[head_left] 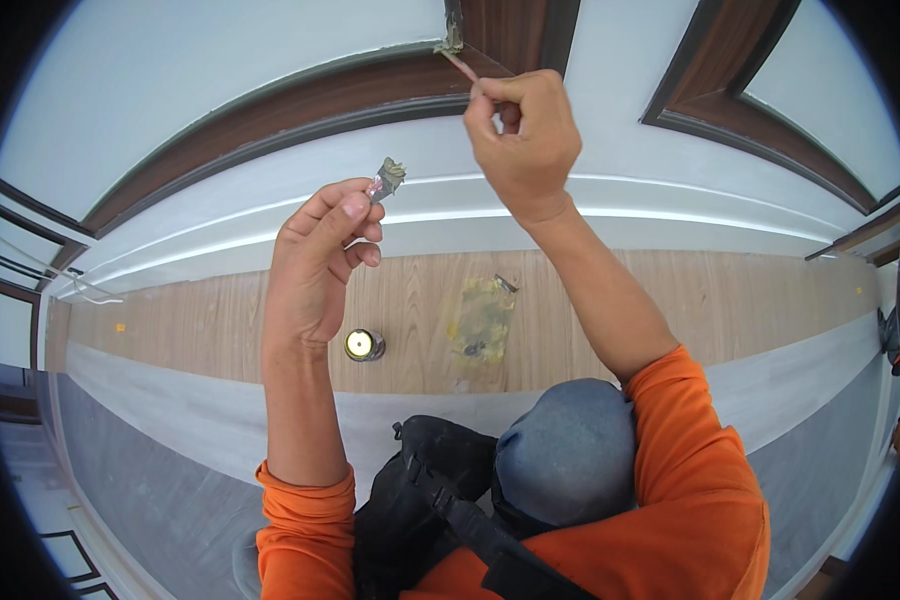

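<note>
My left hand (330,240) pinches a small flat metal piece (388,180) smeared with olive-grey paste, held in front of the white wall. My right hand (525,145) grips a thin pale stick (462,65) whose tip touches olive-grey paste (450,40) at the inner corner of the dark wooden frame (495,30). Below my hands, on the wood-look surface (170,300), are a small open can (365,345) with a pale yellow top and a yellowish stained patch (480,320) with a grey scrap (506,284) at its top.
A second dark frame (695,75) is on the wall at upper right. Pale loose cables (95,292) hang at the left. A white skirting (670,228) runs above the wood-look surface. My knee (565,450) is bent below my hands. Dark items (890,335) sit at the far right.
</note>
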{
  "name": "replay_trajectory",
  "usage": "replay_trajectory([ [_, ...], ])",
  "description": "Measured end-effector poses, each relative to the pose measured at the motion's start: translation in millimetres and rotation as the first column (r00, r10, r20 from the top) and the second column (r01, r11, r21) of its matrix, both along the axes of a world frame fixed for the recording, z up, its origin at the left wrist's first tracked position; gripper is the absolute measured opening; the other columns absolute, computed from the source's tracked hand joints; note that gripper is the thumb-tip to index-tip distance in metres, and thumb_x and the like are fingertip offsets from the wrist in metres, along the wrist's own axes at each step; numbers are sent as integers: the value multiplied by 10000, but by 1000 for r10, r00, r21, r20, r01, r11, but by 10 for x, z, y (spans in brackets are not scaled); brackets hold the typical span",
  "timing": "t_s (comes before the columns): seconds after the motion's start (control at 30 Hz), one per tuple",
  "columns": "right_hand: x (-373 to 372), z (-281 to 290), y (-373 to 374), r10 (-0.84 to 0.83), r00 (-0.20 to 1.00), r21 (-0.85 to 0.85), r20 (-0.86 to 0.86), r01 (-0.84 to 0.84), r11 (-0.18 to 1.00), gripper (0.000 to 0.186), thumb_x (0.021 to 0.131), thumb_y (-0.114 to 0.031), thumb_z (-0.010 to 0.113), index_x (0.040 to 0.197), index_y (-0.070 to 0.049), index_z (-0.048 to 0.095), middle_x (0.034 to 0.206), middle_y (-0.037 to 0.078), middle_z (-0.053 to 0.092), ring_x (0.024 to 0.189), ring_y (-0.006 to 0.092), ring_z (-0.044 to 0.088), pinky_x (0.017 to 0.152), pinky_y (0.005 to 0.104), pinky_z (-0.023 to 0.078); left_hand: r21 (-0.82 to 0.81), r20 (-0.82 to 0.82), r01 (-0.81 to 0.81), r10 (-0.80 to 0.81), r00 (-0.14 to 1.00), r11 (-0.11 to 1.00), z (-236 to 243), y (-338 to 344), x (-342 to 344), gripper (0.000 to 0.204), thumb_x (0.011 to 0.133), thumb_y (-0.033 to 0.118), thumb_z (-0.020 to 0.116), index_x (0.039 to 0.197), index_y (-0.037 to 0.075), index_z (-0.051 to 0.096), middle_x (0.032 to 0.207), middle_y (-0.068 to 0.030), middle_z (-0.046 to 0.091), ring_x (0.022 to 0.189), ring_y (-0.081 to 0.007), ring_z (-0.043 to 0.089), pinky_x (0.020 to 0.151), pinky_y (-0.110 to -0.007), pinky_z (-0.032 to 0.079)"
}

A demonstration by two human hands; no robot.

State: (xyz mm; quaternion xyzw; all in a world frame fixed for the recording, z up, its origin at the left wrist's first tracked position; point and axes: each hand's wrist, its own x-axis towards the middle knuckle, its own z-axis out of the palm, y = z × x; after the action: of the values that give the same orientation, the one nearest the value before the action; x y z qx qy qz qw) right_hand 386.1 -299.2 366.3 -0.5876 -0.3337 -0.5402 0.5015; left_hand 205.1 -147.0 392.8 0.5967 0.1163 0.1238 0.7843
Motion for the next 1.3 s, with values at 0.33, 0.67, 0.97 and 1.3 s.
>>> replay_trajectory([
  [0.33,122,336,-547,21,1000,-200,-4,-22,979,72,877,-15,750,923,-53,710,838,41,677,686,153,646,610,263,531,51,-17,9,-8,1000,999,22,-75,-7,231,994,228,699,1145,53,708,906,-11,687,813,-92,626,661,-250,484],
  [0.67,-44,339,-665,74,996,-183,-59,-83,980,131,835,30,773,926,-41,710,862,45,704,672,108,632,562,231,496,142,-32,-47,52,998,989,161,-81,-34,228,999,221,690,1152,52,706,919,-5,690,824,-89,632,674,-248,487],
  [0.97,-29,107,37,120,992,-3,-47,-121,993,207,742,72,727,845,-67,614,784,43,597,663,199,605,553,299,503,340,-81,-64,97,992,938,597,29,-124,227,997,214,686,1136,34,702,909,-11,677,806,-94,612,675,-266,482],
  [1.3,-90,98,-587,164,956,-52,-245,-182,982,106,877,12,745,962,-50,731,918,54,700,728,163,678,597,285,545,248,-144,-270,311,939,930,564,187,-1620,181,956,193,744,1023,45,664,795,-68,667,716,-166,642,604,-302,521],
])
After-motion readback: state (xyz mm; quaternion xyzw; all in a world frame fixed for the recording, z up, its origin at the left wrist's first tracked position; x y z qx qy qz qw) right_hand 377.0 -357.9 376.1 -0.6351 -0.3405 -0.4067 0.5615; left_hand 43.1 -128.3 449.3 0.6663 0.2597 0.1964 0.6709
